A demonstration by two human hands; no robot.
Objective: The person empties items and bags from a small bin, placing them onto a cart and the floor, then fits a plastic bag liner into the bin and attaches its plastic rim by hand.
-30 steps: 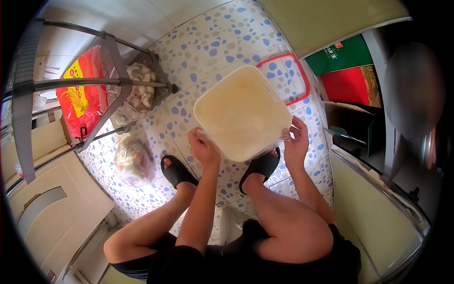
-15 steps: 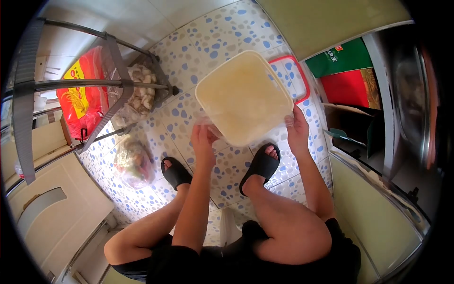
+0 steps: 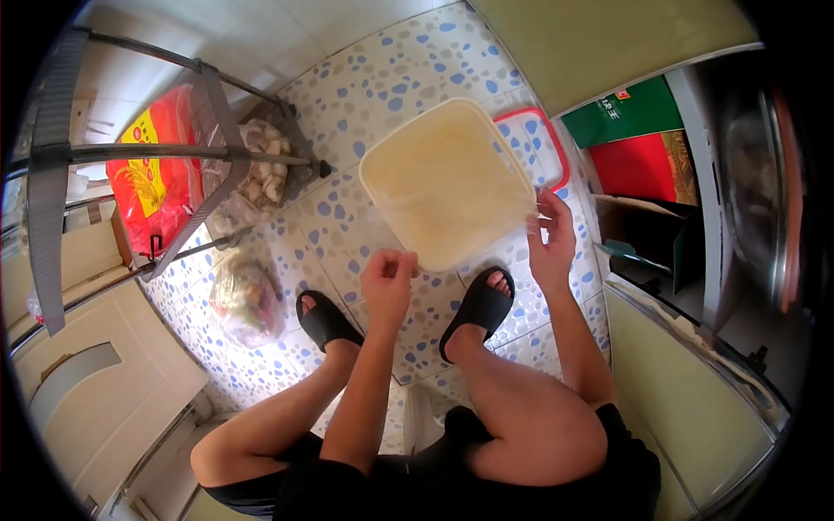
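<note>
A pale yellow, square-cornered tub (image 3: 447, 174) rests on the floor in front of my feet. Thin see-through plastic film (image 3: 473, 252) appears as a haze across its near side. My left hand (image 3: 387, 282) is closed in a pinch at the near left edge, apparently on this film. At the right corner, my right hand (image 3: 553, 239) has bent fingers against the edge, seemingly gripping the film too; its fingertips are partly hidden. A clear lid with a red rim (image 3: 563, 156) lies on the floor just past the tub's right side.
A grey rack (image 3: 230, 152) on the left holds a red and yellow bag (image 3: 156, 174) and a bag of garlic-like bulbs (image 3: 263, 165). Another plastic bag (image 3: 246, 300) sits on the floor. To the right, an open cabinet holds a green box (image 3: 630, 113). My black slippers (image 3: 486, 304) stand close to the tub.
My left hand has moved slightly right and down, and its fingers have closed into a pinch. My right hand has shifted a little right. The tub stays nearly in place.
</note>
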